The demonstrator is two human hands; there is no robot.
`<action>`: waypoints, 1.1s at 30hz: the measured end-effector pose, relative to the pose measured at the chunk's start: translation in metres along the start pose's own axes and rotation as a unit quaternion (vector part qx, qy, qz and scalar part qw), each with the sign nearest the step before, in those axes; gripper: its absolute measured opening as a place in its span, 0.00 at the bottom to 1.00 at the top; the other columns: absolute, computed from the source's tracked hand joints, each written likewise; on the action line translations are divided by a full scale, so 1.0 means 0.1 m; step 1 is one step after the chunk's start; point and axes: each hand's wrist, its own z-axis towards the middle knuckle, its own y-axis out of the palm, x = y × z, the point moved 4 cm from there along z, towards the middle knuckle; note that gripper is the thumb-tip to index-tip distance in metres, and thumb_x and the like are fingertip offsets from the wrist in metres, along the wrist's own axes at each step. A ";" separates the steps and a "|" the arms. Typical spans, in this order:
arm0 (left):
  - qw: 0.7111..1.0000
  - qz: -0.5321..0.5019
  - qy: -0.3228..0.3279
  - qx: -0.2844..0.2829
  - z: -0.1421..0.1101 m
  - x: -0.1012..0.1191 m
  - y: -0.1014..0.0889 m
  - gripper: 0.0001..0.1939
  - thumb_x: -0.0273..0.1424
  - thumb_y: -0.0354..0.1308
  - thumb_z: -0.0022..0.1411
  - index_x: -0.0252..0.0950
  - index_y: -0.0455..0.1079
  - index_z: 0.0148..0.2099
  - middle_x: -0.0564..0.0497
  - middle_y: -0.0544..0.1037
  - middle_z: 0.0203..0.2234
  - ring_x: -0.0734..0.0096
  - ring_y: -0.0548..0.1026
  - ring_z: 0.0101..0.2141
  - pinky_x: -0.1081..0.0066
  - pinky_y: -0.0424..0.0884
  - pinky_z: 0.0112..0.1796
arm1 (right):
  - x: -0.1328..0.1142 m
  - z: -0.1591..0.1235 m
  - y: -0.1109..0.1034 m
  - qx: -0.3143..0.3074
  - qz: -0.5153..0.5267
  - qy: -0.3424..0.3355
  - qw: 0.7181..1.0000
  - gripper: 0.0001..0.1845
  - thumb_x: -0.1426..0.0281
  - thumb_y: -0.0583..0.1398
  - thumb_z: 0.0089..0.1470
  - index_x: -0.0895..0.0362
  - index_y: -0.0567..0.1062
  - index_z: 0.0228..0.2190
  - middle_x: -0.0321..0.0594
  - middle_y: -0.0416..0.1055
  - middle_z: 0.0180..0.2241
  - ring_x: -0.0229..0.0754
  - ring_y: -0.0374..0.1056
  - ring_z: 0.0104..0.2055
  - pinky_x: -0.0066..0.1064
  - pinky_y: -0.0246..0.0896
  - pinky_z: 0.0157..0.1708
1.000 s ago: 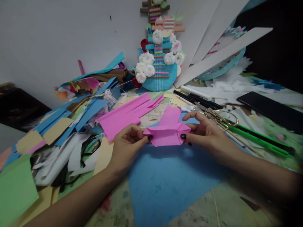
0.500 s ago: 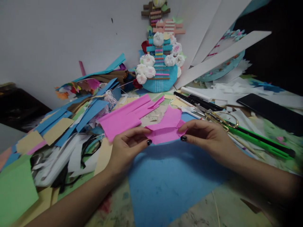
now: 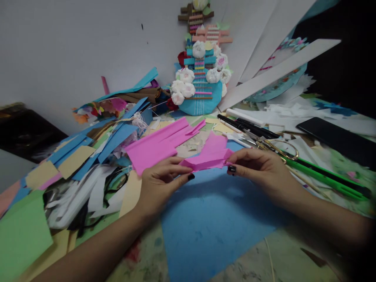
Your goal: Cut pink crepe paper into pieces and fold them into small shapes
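Between my two hands is a small piece of pink crepe paper (image 3: 210, 158), folded along its near side. My left hand (image 3: 163, 186) pinches its left end between thumb and fingers. Its right end is pinched in my right hand (image 3: 261, 172). Below the pink piece lies a blue paper sheet (image 3: 214, 227), with the shadow of my hands on it. A larger strip of pink crepe paper (image 3: 158, 145) rests just beyond my left hand, partly folded at its far right.
Gold-handled scissors (image 3: 282, 149), a green cutter (image 3: 331, 178), black pens (image 3: 249, 127) and a phone (image 3: 337, 141) lie to the right. Paper scraps (image 3: 76, 160) crowd the left. A blue paper guitar with white flowers (image 3: 199, 94) leans against the wall.
The near side of the pink piece has folded over, so its near panel looks narrower. Both hands still pinch its ends. The whole view has shifted slightly.
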 end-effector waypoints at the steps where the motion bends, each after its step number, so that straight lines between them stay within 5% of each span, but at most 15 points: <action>1: 1.000 -0.009 -0.004 -0.005 0.00 0.01 0.01 0.07 0.24 0.67 0.47 0.42 0.79 0.29 0.50 0.79 0.31 0.69 0.75 0.37 0.72 0.73 0.38 | 0.00 0.00 0.00 0.000 0.000 0.000 1.000 0.03 0.73 0.65 0.45 0.56 0.77 0.27 0.35 0.72 0.27 0.34 0.66 0.29 0.28 0.63 0.31; 14: 0.987 -0.125 -0.099 -0.006 -0.01 -0.14 0.06 0.06 0.23 0.68 0.46 0.39 0.77 0.29 0.53 0.77 0.30 0.75 0.74 0.34 0.79 0.71 0.35 | -0.04 -0.03 0.05 0.008 -0.024 -0.012 1.000 0.02 0.71 0.65 0.47 0.56 0.76 0.26 0.37 0.73 0.27 0.36 0.67 0.30 0.29 0.64 0.32; 33: 0.983 -0.147 -0.108 0.032 -0.01 -0.18 0.11 0.10 0.23 0.68 0.45 0.34 0.69 0.28 0.58 0.70 0.23 0.81 0.69 0.25 0.81 0.67 0.28 | -0.05 -0.04 0.08 0.048 -0.010 -0.042 0.998 0.06 0.73 0.64 0.47 0.55 0.71 0.30 0.36 0.73 0.26 0.36 0.70 0.28 0.30 0.66 0.30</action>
